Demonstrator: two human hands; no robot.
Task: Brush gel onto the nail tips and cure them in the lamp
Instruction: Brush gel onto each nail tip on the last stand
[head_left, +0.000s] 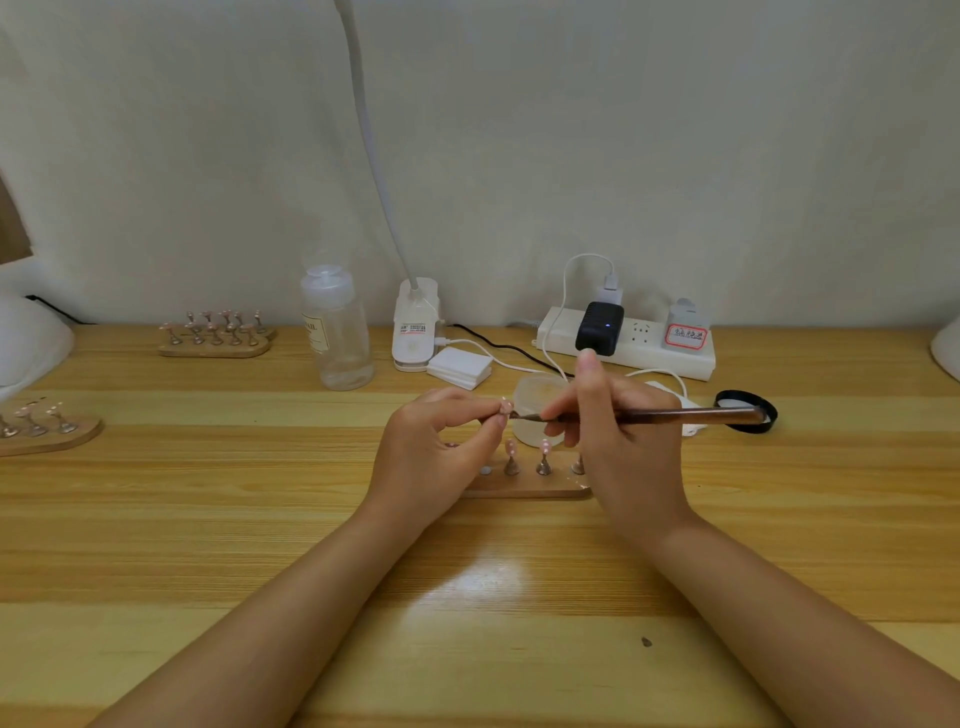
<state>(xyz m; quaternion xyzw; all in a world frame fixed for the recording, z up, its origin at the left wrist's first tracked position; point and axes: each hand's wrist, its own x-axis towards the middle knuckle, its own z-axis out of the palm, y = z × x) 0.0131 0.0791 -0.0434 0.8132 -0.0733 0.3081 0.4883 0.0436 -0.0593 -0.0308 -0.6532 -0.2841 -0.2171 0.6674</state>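
Far left: white domed lamp (26, 338), smooth, cut by the frame edge. Below it, wooden stand (49, 434) with rounded end, metal pegs carrying small tips. Further back, second wooden stand (215, 345), oblong, crowded with metal pegs and pinkish tips. Clear plastic bottle (336, 332), cylindrical, ribbed cap, pale label. White clip base (414, 327) with a slim bending neck rising out of frame. Stack of white square pads (460, 368) just beside it.

Centre, on glossy striped-wood table (260, 519): left hand (434, 457) curled, thumb and forefinger pinching one nail tip (505, 406), pinkish, raised above the near stand (524, 486). Near stand flat, wooden, with cone-shaped metal pegs, two bearing pink tips, partly hidden by both hands. Right hand (618, 431) gripping brush (649, 415), long dark glossy handle lying level, bristle end touching the held tip; forefinger pointing up. Behind the hands, frosted round dish (537, 395).

Right: white power strip (628, 345) with black adapter (599, 328), white cables. Black ring-shaped lid (748, 410) behind the brush handle's end.
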